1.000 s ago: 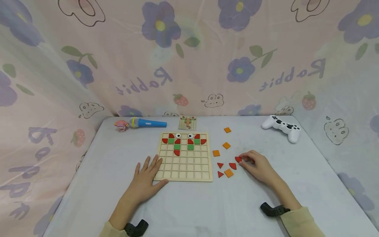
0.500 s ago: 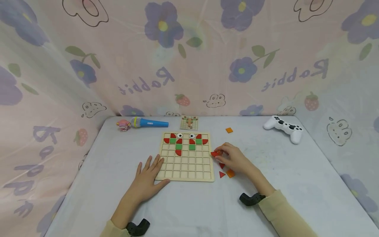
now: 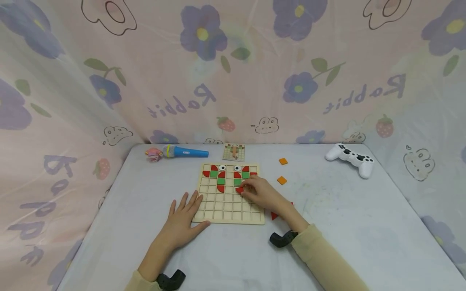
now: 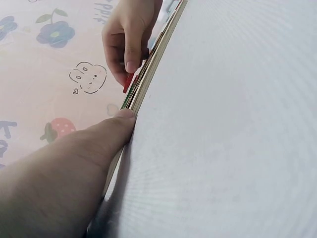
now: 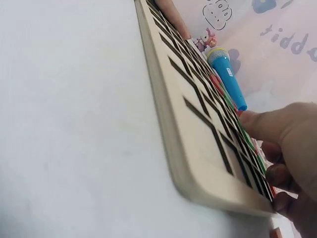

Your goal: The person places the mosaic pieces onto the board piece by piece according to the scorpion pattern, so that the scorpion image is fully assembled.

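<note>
Thumb and fingertips of your right hand [image 3: 263, 194] pinch a small red quarter-round tile [image 3: 238, 190], holding it over a pale, square wooden board [image 3: 227, 215] marked with a grid. You have it just on the near side of a green square tile [image 3: 237, 182] in the right-hand group; whether it touches the board, I cannot tell. Your left hand [image 3: 185, 224] grasps nothing: its fingers lie spread at the board's left edge, the thumb touching the rim near the close corner.

Already set in the far rows, you have other red quarter-round tiles, more green squares and two round black-and-white eye discs [image 3: 222, 167]. Right of the board lie two flat orange square tiles [image 3: 282, 180], and a red triangular tile [image 3: 274, 216] shows beside your right forearm.

Beyond the board sits a small printed picture card [image 3: 234, 152]. To its left are a blue toy microphone [image 3: 188, 152] with a grey-and-yellow head and a pink figurine [image 3: 154, 154]; a white game controller [image 3: 350, 160] rests far right on the white tabletop [image 3: 364, 226].
</note>
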`<state>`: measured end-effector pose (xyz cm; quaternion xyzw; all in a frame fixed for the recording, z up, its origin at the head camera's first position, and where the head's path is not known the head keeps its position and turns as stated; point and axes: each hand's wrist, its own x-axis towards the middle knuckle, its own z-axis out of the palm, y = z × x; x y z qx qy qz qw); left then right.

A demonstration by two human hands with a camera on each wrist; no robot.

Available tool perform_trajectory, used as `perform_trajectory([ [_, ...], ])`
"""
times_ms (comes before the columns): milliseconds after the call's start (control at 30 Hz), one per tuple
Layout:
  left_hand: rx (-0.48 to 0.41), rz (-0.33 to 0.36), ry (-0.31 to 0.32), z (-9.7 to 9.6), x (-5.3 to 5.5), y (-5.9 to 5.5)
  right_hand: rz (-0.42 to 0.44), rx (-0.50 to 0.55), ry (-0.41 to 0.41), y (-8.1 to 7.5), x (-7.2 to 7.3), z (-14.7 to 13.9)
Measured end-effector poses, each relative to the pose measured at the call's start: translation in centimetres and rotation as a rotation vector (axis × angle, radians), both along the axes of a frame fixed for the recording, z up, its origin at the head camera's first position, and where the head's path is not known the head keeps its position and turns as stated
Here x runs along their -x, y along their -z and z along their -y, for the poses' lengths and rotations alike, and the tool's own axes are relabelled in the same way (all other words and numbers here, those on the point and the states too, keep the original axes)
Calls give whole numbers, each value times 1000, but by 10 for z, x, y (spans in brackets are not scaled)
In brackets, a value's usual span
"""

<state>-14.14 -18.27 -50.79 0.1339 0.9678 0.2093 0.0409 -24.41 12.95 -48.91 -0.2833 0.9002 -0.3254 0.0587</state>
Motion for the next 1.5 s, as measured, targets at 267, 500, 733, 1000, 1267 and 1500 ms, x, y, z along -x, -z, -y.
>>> perform_trajectory([
  [267,-9,-29,-2,1,-2,0,-50,-42,-19,2,-1,7],
  [500,-12,-22,0,0,-2,-2,-60,7,24,3,-1,8],
  [733,-11,-29,-2,-1,-2,-1,-84,51,117,7,-1,13],
  [1000,-8,-20,-3,-1,-1,0,-108,88,160,10,-2,16],
  [1267,-10,-13,-2,0,-1,1,-97,118,177,13,-1,18],
  [1500,-5,-21,0,0,-1,2,-84,112,178,12,-1,18],
])
